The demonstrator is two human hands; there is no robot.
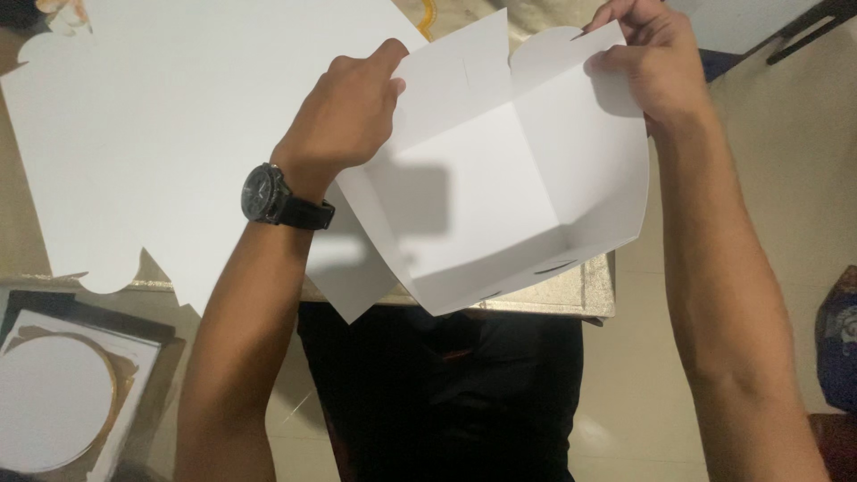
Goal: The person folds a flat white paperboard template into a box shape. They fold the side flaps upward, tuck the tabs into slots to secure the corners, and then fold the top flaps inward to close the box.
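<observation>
I hold a white cardboard box [500, 196] that is partly folded up, its open inside facing me, over the near edge of a table. My left hand [344, 116], with a black watch on the wrist, grips the box's left wall flap near its top. My right hand [647, 62] pinches the rounded flap at the box's top right corner. The far side panels stand up, and the near wall shows two curved slits.
A large flat white die-cut cardboard sheet [170, 134] lies on the table to the left. A silvery board edge [589, 290] shows under the box. Lower left, a round white disc with a gold rim [54, 402] sits in a dark tray.
</observation>
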